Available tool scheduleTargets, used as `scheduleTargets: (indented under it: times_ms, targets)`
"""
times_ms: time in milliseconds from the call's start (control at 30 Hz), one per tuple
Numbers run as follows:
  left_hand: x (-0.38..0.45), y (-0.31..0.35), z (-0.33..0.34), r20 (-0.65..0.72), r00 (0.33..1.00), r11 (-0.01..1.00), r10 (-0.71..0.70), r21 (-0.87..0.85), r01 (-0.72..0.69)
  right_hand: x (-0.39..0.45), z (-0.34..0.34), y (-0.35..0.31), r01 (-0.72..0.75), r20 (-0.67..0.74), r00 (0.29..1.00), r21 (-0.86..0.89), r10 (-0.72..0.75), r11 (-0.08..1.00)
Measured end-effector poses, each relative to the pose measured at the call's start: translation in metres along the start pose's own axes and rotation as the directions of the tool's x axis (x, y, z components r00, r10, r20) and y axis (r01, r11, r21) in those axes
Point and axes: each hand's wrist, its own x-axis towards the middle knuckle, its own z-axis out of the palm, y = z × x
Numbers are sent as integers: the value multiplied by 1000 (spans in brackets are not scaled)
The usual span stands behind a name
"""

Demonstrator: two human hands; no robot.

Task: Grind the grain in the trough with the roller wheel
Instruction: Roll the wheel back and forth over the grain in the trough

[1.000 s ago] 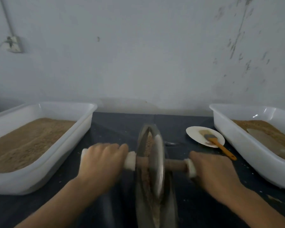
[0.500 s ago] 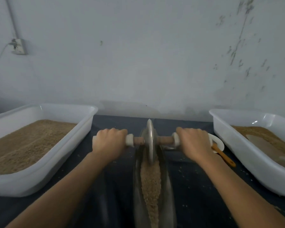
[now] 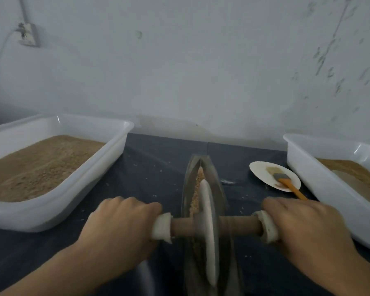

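Now the roller wheel has rolled back toward us; left hand and right hand wrap its axle ends, leaving the trough's far grain uncovered for another pass.

Bare table flanks the trough; tubs probably hem both sides.

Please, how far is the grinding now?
Done: cannot tell. In hand: left hand and right hand grip the roller wheel axle, the wheel standing in the trough. Left: coarse grain still lies ahead of the wheel.
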Motion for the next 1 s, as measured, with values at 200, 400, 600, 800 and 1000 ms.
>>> scheduleTargets:
  times_ms: [200,400,600,800,1000]
  targets:
    - [99,-14,26,-166,983,993,-75,80,89,88,72,23,-163,83,980,-202,182,966]
    - [107,-5,8,-176,983,993,-59,93,76,67,67,20,-236,175,952,-99,250,967]
    - [-8,9,-6,-349,919,983,180,98,-156,-13,-5,-3,-6,-4,1000,61,6,998]
    - [30,4,9,-167,986,996,20,92,-4,31,24,-10,-93,332,937,-58,107,994]
    - [126,-16,26,-169,982,997,-79,11,82,107,64,12,-161,192,966,-85,175,983]
